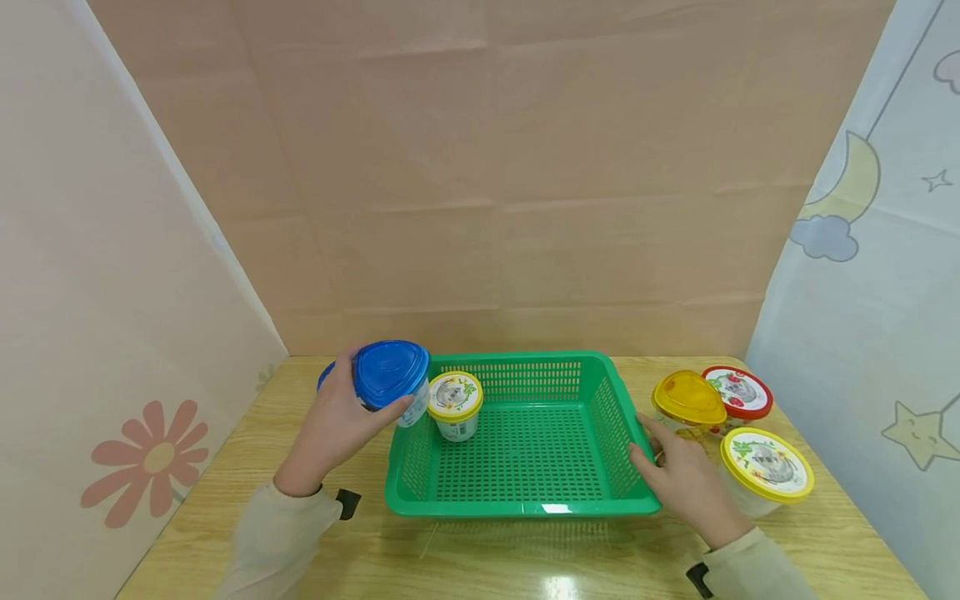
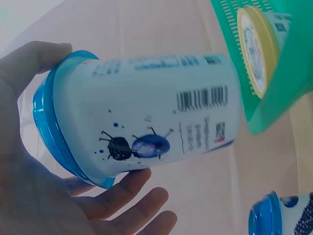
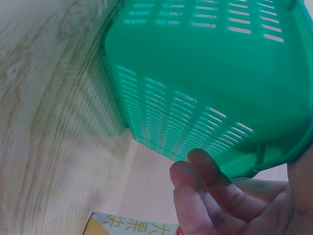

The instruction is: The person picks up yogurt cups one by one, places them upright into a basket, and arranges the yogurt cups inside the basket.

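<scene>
My left hand (image 1: pixel 347 421) grips a white cup with a blue lid (image 1: pixel 390 372), tilted just above the left rim of the green basket (image 1: pixel 525 500). In the left wrist view the cup (image 2: pixel 146 112) lies sideways across my palm and fingers (image 2: pixel 122 196). A small yellow-lidded cup (image 1: pixel 455 405) stands in the basket's far left corner. My right hand (image 1: pixel 678 475) holds the basket's right rim, thumb on the inside and fingers (image 3: pixel 205 181) under the outer edge (image 3: pixel 210 88).
Right of the basket stand an orange-lidded cup (image 1: pixel 688 400), a red-lidded cup (image 1: pixel 737 392) and a larger yellow-lidded cup (image 1: pixel 767 467). A second blue-lidded cup (image 2: pixel 281 215) stands on the wooden table (image 1: pixel 480 558) behind my left hand. Paper walls close in the sides and back.
</scene>
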Demonstrator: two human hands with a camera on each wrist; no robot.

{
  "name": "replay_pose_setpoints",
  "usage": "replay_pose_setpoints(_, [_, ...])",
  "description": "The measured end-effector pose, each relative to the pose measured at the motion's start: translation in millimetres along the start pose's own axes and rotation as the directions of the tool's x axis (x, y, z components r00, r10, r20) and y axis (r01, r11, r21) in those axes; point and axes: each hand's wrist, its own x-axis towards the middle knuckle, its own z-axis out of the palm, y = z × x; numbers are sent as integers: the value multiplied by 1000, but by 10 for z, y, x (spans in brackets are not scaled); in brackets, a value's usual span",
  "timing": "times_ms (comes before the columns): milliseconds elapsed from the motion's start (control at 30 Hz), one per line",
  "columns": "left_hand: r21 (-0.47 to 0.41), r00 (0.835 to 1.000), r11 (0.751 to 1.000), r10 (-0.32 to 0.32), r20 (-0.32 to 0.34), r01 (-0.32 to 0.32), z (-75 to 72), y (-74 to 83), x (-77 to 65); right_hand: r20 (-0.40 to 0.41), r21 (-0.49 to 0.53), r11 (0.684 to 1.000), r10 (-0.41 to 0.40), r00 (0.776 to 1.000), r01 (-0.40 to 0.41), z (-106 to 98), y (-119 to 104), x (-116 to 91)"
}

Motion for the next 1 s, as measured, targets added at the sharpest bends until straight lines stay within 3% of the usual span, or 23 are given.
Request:
replay_pose_setpoints(233, [15,1000,1000,22,-6,-22,59,87,74,7,-5,1000,1,1000,-1,-7,-18,12])
replay_pose_setpoints(533, [-19,998,1000,-7,65,8,154,185,183,27,3,1000,6,1000,-7,-14,-26,0])
replay_pose_setpoints(1000, [-102,990,995,35,137,-21,311,300,391,10,-3,1000,8,1000,-8,-11,-18,-10])
